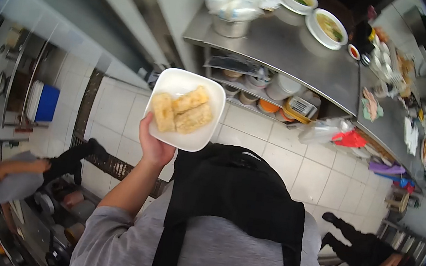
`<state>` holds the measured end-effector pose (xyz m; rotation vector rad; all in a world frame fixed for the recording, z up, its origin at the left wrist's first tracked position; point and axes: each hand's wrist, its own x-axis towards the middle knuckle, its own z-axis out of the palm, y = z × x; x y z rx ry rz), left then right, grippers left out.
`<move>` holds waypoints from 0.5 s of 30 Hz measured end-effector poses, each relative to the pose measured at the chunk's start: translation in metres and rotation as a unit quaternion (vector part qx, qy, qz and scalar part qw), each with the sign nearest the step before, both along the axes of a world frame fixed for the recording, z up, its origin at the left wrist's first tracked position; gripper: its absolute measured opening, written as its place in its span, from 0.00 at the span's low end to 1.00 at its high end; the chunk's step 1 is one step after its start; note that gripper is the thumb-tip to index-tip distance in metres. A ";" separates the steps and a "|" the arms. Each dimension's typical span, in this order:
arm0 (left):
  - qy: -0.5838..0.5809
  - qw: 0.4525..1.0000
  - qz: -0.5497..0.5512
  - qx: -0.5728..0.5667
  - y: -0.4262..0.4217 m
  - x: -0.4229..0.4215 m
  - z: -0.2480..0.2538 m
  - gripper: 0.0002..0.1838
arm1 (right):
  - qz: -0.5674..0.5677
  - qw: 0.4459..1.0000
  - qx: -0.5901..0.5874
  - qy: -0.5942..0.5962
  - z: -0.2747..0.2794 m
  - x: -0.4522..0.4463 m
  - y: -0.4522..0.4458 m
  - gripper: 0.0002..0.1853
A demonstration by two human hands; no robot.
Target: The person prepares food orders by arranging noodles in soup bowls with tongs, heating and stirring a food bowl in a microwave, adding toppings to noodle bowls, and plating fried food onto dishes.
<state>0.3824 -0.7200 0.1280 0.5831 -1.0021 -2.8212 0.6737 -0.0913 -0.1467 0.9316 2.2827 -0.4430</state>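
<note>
My left hand (156, 144) grips a white square bowl (215, 93) by its lower left edge, the thumb and fingers partly hidden beneath it. Inside the bowl lie three golden, fried-looking rolls (193, 117), side by side and slightly overlapping. The bowl is held up over the tiled floor, in front of my black apron (238, 190). My right hand is out of sight.
A steel counter (283, 48) ahead carries two bowls of soup (329, 27) and a metal pot (230, 26) topped with plastic bags. Tubs fill the shelf below. Co-workers stand at left (8, 176) and right (374, 256). A floor drain (112, 165) runs at left.
</note>
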 end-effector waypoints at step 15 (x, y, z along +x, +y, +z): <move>-0.051 0.907 -0.417 0.034 0.273 -0.218 -0.044 0.30 | -0.226 0.961 -0.147 0.067 0.050 -0.070 -0.094 0.20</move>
